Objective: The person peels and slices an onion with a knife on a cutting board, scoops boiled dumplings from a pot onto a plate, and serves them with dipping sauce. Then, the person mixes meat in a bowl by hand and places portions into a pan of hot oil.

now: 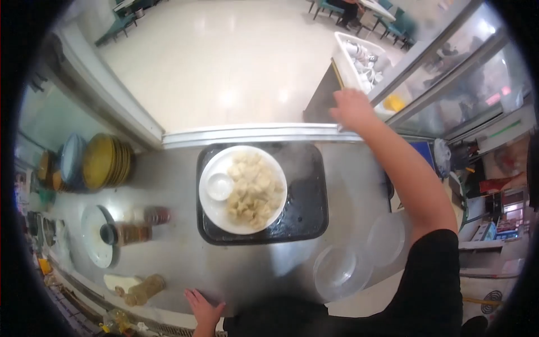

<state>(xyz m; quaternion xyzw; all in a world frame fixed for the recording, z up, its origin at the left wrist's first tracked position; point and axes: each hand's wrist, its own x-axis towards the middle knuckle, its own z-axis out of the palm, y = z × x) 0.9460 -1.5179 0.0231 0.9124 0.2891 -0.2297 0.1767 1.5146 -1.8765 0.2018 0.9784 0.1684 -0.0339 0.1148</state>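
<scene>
Left hand (205, 308): fingers spread, empty, at the counter's (174, 247) near edge, a sound brace. Dumpling plate (216, 210): on black tray (306, 202), left portion. Right hand (355, 109): extended before white bin (346, 63); finger grip cannot be told; reach best kept steady.

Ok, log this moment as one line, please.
left hand: fingers spread at metal counter edge | right hand: stretched out by window track, grip unclear | dumplings: on white plate, on black tray

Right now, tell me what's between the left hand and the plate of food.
Head view: bare counter, then the near rim of the black tray.
</scene>
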